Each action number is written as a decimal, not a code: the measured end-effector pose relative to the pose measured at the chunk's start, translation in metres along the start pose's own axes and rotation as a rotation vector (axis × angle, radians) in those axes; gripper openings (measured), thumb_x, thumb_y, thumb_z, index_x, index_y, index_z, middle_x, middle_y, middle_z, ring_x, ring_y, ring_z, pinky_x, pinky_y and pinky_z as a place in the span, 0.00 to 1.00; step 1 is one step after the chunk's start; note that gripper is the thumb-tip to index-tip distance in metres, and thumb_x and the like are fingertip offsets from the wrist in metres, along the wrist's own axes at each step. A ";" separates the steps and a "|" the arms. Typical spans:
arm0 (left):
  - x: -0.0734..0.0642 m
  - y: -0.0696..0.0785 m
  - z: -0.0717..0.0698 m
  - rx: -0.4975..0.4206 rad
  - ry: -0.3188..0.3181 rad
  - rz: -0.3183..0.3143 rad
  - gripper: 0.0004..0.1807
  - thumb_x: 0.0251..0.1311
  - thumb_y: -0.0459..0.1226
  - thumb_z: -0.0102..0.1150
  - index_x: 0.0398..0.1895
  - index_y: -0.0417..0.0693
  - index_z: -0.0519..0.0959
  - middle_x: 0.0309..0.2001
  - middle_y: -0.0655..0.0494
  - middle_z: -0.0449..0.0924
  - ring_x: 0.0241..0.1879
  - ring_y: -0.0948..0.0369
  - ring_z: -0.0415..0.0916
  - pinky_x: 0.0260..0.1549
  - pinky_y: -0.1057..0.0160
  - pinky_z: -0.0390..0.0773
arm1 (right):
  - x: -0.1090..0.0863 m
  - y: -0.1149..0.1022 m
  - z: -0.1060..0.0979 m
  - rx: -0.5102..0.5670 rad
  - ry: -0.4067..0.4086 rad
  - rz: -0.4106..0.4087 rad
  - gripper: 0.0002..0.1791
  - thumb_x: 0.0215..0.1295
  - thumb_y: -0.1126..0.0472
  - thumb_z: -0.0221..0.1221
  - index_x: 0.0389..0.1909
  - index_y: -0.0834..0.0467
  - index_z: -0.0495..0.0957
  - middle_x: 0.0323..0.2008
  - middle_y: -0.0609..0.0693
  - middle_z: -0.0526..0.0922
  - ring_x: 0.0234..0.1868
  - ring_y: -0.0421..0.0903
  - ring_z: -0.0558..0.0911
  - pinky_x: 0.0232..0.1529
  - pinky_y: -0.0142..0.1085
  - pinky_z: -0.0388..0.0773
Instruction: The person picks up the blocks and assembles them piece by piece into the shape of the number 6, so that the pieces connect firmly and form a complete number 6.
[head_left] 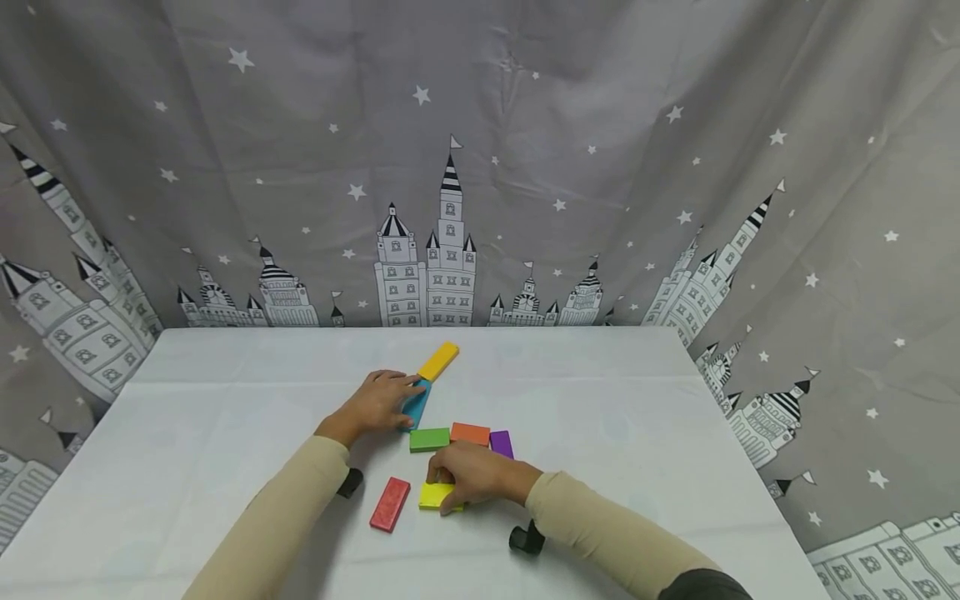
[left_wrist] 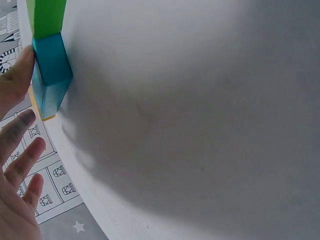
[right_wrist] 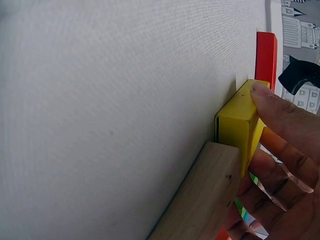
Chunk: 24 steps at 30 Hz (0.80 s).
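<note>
My left hand [head_left: 378,402] is at the blue block [head_left: 417,406], thumb and index finger at its near and far ends. In the left wrist view the thumb lies along the block's side and the other fingers are spread. My right hand [head_left: 476,473] pinches a bright yellow block [right_wrist: 235,122] between thumb and fingers, low over the white table. Close beside it in the right wrist view is a bare wooden block [right_wrist: 202,192], hidden in the head view. A green block [head_left: 430,440] and an orange block [head_left: 470,432] lie end to end beyond the right hand.
A golden yellow block [head_left: 438,361] meets the blue block's far end. A purple block [head_left: 502,443] sits right of the orange one. A red block [head_left: 390,504] lies nearer, left of the right hand. A grey castle-print curtain [head_left: 525,167] hangs behind the white table [head_left: 637,400].
</note>
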<state>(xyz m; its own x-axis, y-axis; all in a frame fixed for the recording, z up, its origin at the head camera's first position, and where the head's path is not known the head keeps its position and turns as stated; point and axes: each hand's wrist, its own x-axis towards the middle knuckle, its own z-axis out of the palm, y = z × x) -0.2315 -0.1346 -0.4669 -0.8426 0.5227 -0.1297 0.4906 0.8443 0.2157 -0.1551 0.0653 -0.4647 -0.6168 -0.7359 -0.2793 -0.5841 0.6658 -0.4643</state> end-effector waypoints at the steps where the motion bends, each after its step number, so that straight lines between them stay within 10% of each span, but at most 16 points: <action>1: -0.001 0.000 0.000 -0.017 0.001 -0.006 0.35 0.47 0.48 0.66 0.61 0.50 0.69 0.64 0.50 0.64 0.62 0.47 0.58 0.60 0.42 0.54 | 0.001 0.000 0.000 0.004 0.000 -0.003 0.20 0.45 0.52 0.69 0.41 0.51 0.80 0.25 0.36 0.73 0.27 0.32 0.70 0.29 0.21 0.69; 24: -0.072 0.017 -0.006 -0.281 0.072 0.022 0.35 0.42 0.50 0.69 0.58 0.52 0.72 0.54 0.53 0.74 0.57 0.52 0.66 0.58 0.42 0.57 | -0.002 0.001 0.002 0.046 0.016 0.011 0.20 0.44 0.53 0.70 0.42 0.52 0.80 0.23 0.37 0.73 0.26 0.33 0.70 0.28 0.22 0.69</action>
<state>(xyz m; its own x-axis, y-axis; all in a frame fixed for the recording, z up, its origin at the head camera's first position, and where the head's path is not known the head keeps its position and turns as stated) -0.1639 -0.1585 -0.4476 -0.8508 0.5226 -0.0554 0.4366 0.7616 0.4789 -0.1532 0.0672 -0.4658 -0.6315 -0.7265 -0.2709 -0.5528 0.6669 -0.4996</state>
